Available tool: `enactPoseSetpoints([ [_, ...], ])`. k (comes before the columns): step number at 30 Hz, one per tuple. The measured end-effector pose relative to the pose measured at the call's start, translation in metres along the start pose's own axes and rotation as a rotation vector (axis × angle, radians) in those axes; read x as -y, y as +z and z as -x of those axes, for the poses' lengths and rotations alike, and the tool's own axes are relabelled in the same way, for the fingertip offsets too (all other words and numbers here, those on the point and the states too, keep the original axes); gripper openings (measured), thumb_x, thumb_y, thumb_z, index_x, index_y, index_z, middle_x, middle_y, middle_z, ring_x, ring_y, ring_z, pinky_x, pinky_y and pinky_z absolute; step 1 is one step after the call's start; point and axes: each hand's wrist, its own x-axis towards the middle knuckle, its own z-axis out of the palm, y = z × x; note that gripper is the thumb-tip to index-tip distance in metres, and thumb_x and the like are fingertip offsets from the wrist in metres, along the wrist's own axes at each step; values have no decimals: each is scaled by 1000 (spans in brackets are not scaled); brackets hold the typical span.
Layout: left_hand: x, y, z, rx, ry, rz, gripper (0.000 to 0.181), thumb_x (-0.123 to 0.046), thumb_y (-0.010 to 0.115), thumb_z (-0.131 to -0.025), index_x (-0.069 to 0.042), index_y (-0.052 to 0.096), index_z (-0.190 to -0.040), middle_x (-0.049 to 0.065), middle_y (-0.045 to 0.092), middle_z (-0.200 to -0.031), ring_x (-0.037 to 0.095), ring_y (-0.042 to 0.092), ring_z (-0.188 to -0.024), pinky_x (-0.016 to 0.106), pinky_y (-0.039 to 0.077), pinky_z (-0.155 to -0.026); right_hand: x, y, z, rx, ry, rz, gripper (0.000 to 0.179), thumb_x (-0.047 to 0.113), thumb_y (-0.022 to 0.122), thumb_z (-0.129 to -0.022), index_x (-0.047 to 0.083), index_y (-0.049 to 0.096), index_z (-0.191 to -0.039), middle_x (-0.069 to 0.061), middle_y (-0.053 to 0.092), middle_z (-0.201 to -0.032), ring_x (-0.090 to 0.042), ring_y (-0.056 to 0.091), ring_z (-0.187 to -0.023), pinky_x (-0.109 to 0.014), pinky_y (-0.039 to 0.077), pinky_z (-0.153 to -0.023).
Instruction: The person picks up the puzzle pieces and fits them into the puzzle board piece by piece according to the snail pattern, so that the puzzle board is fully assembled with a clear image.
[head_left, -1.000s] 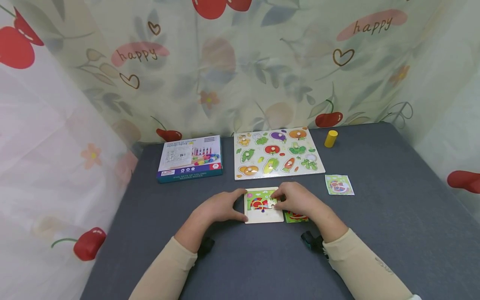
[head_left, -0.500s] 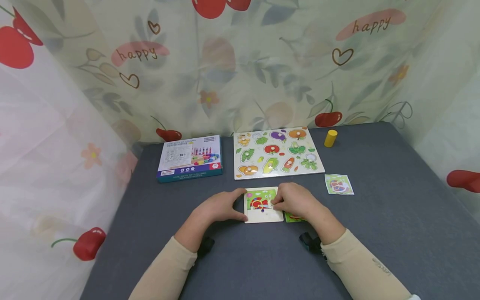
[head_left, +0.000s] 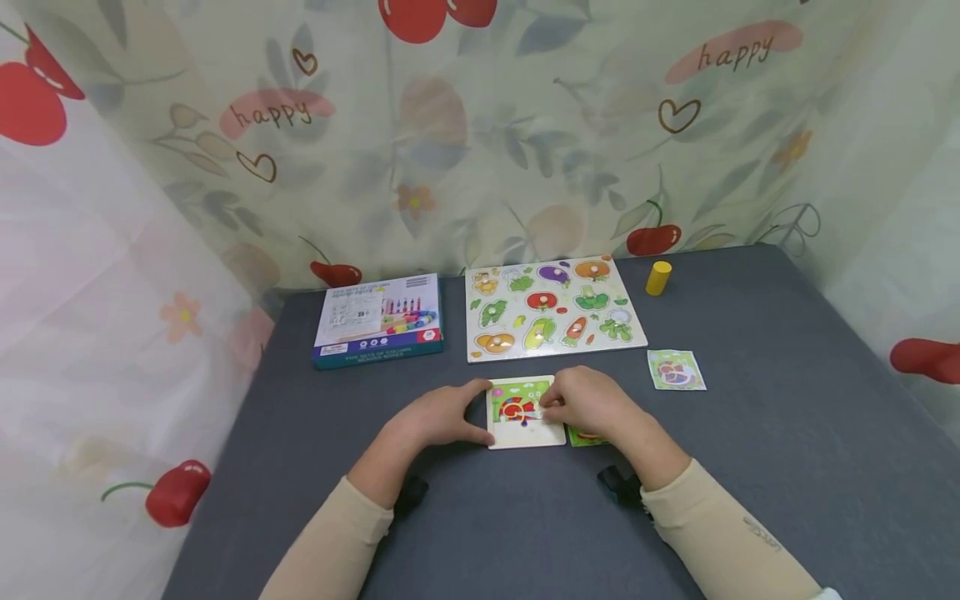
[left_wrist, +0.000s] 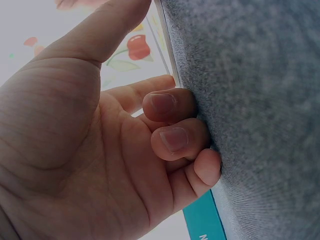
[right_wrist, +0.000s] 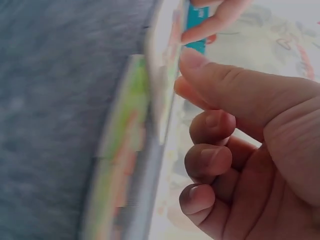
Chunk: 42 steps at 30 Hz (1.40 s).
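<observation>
A small square puzzle board (head_left: 517, 438) lies flat before me, its upper part filled with green and red picture pieces and its lower strip bare and pale. My left hand (head_left: 442, 414) holds the board's left side, thumb at the near corner and index finger at the far one. In the left wrist view, the other fingers (left_wrist: 172, 137) of that hand are curled. On the right part of the board, my right hand (head_left: 592, 402) pinches a puzzle piece between thumb and index finger; the fingertips mostly hide it. Green and red puzzle pieces (head_left: 585, 437) lie beside the board, partly under that hand.
Behind the board lie a vegetable peg puzzle (head_left: 555, 310) and a boxed set (head_left: 378, 321) to its left. A yellow cylinder (head_left: 658, 278) stands at the back right. A small picture card (head_left: 677, 370) lies to the right on the dark tabletop (head_left: 750, 433).
My right hand has shifted slightly at the board's right part, its fingertips staying close to the same spot. The left hand keeps its place at the left side. The head view has tilted slightly.
</observation>
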Motion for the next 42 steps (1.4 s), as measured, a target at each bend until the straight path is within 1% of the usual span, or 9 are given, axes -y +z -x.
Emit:
enactPoseSetpoints([
  [3, 0, 1, 0, 5, -4, -3, 89, -54, 82, -83, -25, 42, -157, 7, 54, -148, 26, 54, -122, 53, 42, -107, 3, -7, 6, -13, -42, -3, 24, 25, 82, -90, 12, 81, -110, 6, 61, -69, -11, 50, -64, -31, 42, -62],
  [5, 0, 0, 0, 7, -6, -7, 89, -54, 82, -83, -26, 41, -157, 7, 54, -148, 26, 53, -123, 53, 42, -108, 5, -13, 10, -24, -67, -15, 27, 25, 82, -90, 10, 80, -112, 5, 55, -65, -12, 47, -61, -31, 39, -60],
  [8, -1, 0, 0, 8, -5, -8, 89, -54, 82, -83, -25, 41, -157, 7, 54, -148, 26, 54, -123, 52, 42, -108, 8, -21, 17, -43, -97, -28, 28, 24, 83, -89, 9, 80, -113, 7, 54, -69, -11, 48, -63, -30, 41, -60],
  [14, -2, 0, 1, 0, -5, -5, 88, -53, 82, -83, -25, 42, -157, 8, 54, -147, 26, 54, -121, 52, 43, -107, 13, -36, 28, -59, -97, -63, 29, 24, 83, -89, 10, 79, -113, 7, 55, -71, -11, 51, -65, -32, 44, -62],
  [17, -3, 2, 1, 3, 1, 3, 88, -52, 82, -84, -25, 42, -157, 8, 55, -147, 26, 54, -120, 52, 43, -107, 12, -40, 33, -58, -82, -108, 27, 24, 83, -89, 12, 79, -113, 7, 56, -70, -13, 52, -64, -33, 45, -62],
  [21, -3, 5, 1, 10, 10, 5, 88, -52, 82, -84, -25, 41, -157, 9, 55, -146, 26, 54, -118, 51, 43, -106, 7, -45, 40, -74, -73, -164, 25, 24, 82, -90, 15, 78, -113, 6, 57, -72, -15, 53, -66, -33, 46, -62],
  [28, -2, 6, 1, 6, 10, 1, 88, -51, 82, -84, -24, 42, -157, 9, 55, -145, 26, 53, -118, 51, 44, -105, -7, -52, 57, -134, -84, -227, 26, 22, 80, -92, 15, 76, -116, 5, 58, -80, -16, 54, -69, -31, 47, -62],
  [36, 1, 4, 0, 0, 20, -9, 89, -53, 82, -84, -24, 41, -157, 10, 55, -145, 25, 54, -118, 51, 44, -105, -20, -60, 79, -160, -68, -208, 29, 24, 79, -93, 11, 75, -119, 5, 56, -81, -14, 51, -62, -29, 45, -58],
  [42, 2, 2, -1, -8, 30, -9, 89, -53, 82, -84, -24, 41, -157, 10, 55, -145, 25, 54, -117, 50, 44, -105, -30, -60, 90, -169, -61, -197, 29, 24, 80, -92, 11, 75, -117, 6, 56, -80, -11, 49, -61, -27, 45, -57],
])
